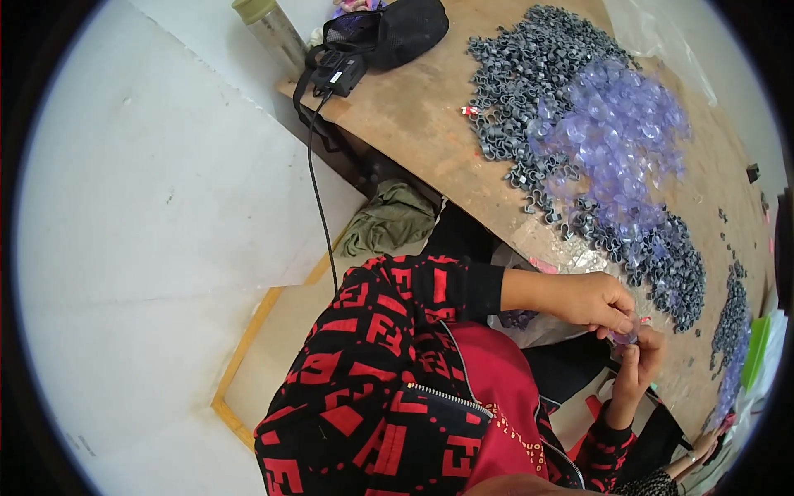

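Between the fingertips of both my hands is a small, clear purple plastic piece. My left hand pinches it from above, fingers closed. My right hand holds its lower side, thumb and fingers pressed together. Fingers cover much of the piece, so its full shape is hidden. Just past my hands, on the brown table, lies a big heap of grey curved plastic clips. A mound of similar clear purple pieces lies over part of it.
A black mesh bag, a black device with a cable and a metal flask stand by the far left corner. Beneath the table is an olive cloth. Another person's hand is at lower right, near more clips.
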Action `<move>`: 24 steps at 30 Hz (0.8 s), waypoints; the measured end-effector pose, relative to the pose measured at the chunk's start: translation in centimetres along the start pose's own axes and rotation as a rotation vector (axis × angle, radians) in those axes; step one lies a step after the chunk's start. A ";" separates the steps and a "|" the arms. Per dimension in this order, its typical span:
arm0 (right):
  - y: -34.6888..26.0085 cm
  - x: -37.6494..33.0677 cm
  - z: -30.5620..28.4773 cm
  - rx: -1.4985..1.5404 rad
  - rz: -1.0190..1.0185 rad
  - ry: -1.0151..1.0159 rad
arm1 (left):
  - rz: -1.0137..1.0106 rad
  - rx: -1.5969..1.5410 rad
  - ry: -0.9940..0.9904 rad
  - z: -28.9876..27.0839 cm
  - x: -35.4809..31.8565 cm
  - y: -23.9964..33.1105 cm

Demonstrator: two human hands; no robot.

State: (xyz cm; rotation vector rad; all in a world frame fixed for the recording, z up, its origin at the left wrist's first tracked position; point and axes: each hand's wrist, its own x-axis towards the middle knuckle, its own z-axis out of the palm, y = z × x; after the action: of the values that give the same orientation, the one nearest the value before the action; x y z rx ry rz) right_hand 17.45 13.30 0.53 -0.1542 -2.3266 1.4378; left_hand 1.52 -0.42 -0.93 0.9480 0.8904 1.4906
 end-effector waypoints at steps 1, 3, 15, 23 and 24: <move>-0.3 0.1 0.0 0.066 0.050 -0.029 | 0.051 0.126 0.007 -0.2 0.0 0.2; -1.0 0.3 -0.2 0.126 0.107 -0.048 | -0.014 0.041 -0.042 -0.4 0.1 0.2; 1.4 0.6 3.6 0.549 0.119 0.282 | 0.668 0.889 0.350 0.1 0.9 -0.3; -1.1 1.8 0.6 -0.498 -0.476 -0.053 | 0.048 0.006 -0.002 -0.2 -0.4 0.6; -1.5 2.0 0.4 -0.499 -0.479 -0.054 | -0.049 -0.216 -0.086 -0.3 -0.4 0.1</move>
State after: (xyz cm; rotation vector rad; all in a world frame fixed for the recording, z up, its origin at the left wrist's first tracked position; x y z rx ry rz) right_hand 15.59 12.84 2.25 0.2912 -2.4932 0.6317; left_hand 1.25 -0.82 -1.02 0.8187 0.6708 1.4603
